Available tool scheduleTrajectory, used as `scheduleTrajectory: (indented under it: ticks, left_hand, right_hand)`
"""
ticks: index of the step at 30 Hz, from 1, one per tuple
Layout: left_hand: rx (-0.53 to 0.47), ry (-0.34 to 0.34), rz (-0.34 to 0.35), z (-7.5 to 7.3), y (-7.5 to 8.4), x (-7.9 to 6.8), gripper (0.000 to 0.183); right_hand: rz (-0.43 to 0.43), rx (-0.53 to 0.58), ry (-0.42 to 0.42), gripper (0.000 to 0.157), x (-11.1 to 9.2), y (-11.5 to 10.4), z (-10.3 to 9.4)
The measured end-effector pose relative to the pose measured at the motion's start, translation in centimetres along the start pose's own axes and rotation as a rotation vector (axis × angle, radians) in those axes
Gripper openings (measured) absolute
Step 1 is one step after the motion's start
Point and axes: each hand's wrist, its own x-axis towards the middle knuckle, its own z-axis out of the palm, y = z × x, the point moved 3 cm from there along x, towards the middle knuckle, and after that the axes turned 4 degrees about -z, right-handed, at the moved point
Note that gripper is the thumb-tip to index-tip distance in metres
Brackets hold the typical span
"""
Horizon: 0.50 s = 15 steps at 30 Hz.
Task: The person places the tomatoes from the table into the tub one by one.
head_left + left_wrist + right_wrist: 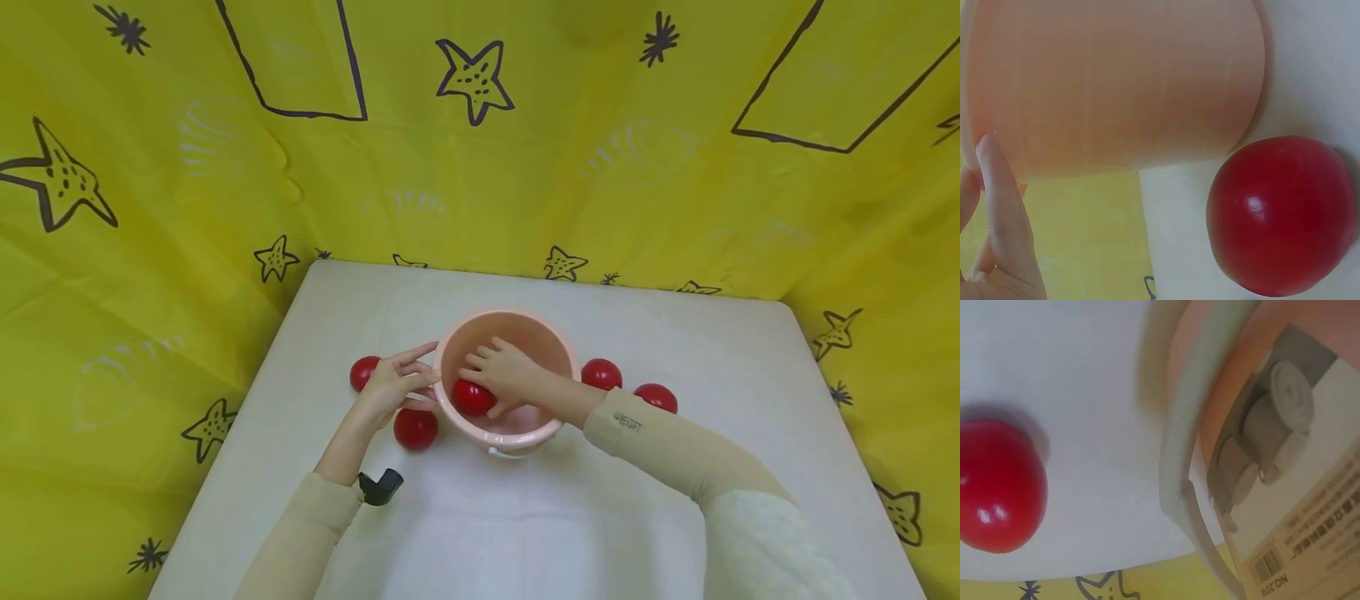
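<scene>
A pink bucket (504,439) stands upright on the white table. My left hand (390,385) holds its left rim, thumb at the edge and fingers against the outer wall; the left wrist view shows a finger (1000,200) along that wall. Inside the bucket is my right hand (508,375), its fingers spread out. A glossy red ball (471,398) lies between its thumb and fingers; whether they touch it, I cannot tell. The right wrist view shows the bucket's pale handle (1179,444) and printed label (1297,487), not the right hand.
Left of the bucket lie two more red balls, one partly behind my left hand (363,372), one nearer me (416,429). To its right are two others (602,374) (657,397), the outer partly behind my right sleeve. A yellow patterned curtain (480,183) surrounds the table (465,525).
</scene>
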Motion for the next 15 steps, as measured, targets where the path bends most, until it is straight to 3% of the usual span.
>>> scheduleTrajectory:
  ticks: [7,15]
  left_hand:
    - [-0.001,0.003,0.001,0.02,0.02,0.06,0.051]
    - [0.001,0.004,0.002,0.07,0.01,0.09,0.052]
  right_hand:
    - [-0.017,-0.088,-0.035,0.08,0.5,-0.2,0.32]
    - [-0.006,-0.112,-0.096,0.079,0.57,-0.44,0.68]
